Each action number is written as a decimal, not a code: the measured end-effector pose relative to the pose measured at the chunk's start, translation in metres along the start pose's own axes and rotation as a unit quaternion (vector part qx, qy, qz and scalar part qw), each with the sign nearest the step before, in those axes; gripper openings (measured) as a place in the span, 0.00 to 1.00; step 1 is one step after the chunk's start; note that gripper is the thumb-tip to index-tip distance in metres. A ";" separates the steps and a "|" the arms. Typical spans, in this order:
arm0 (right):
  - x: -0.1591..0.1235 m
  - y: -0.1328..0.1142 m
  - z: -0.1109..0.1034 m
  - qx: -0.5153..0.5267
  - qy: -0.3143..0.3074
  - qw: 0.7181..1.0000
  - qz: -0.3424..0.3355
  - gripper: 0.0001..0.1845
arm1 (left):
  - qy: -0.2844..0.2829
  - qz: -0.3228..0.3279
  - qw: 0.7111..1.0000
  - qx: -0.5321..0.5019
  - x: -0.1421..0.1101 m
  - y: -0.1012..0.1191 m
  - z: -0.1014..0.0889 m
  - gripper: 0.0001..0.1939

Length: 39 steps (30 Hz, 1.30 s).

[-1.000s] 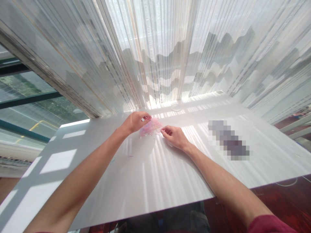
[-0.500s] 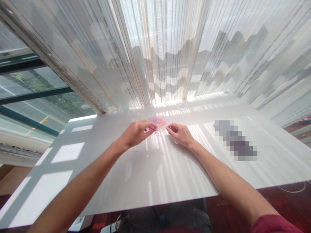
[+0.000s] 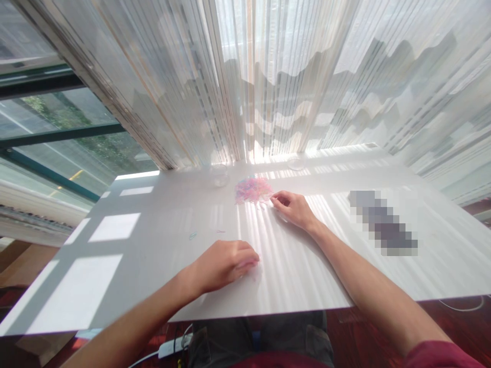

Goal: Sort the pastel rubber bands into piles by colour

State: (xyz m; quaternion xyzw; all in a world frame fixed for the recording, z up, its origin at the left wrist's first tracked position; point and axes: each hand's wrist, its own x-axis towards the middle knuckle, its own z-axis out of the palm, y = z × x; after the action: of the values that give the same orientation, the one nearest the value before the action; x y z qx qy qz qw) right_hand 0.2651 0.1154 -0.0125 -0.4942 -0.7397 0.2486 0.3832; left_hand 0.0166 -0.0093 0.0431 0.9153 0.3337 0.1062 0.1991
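A loose heap of small pink, lilac and pale blue pieces, like pastel paper clips (image 3: pixel 253 190), lies on the white table (image 3: pixel 307 286). At the heap's right edge is my right hand (image 3: pixel 293 208), thumb and forefinger pinched together; whatever sits between them is too small to name. My left hand (image 3: pixel 230 263) is low over the nearer part of the table, apart from the heap. Its fingers are curled closed and slightly blurred, with a pinkish tint below them; what they hold is unclear. Beyond that hand lie a single greenish clip (image 3: pixel 193 235) and a pinkish one (image 3: pixel 220 231).
A clear round container (image 3: pixel 220 175) stands behind the heap to the left, and a clear round lid or dish (image 3: pixel 295 163) lies at the back. Striped sheer curtains (image 3: pixel 268 102) hang along the far edge. A pixelated patch (image 3: pixel 383 222) covers something on the right.
My left hand has left the heap and come down towards me over the near part of the table. My right hand stays at the heap's right side. The view has shifted slightly.
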 end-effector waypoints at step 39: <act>-0.006 -0.001 0.020 -0.174 -0.037 0.963 -0.204 0.17 | 0.212 -0.038 0.975 -0.049 -0.020 0.028 0.073 0.15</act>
State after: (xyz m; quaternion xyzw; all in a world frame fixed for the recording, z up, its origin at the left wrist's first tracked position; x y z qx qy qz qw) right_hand 0.2497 0.1097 -0.0253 -0.3819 -0.8704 0.0506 0.3066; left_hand 0.0418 -0.0633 -0.0116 0.8478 0.3972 0.3063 0.1724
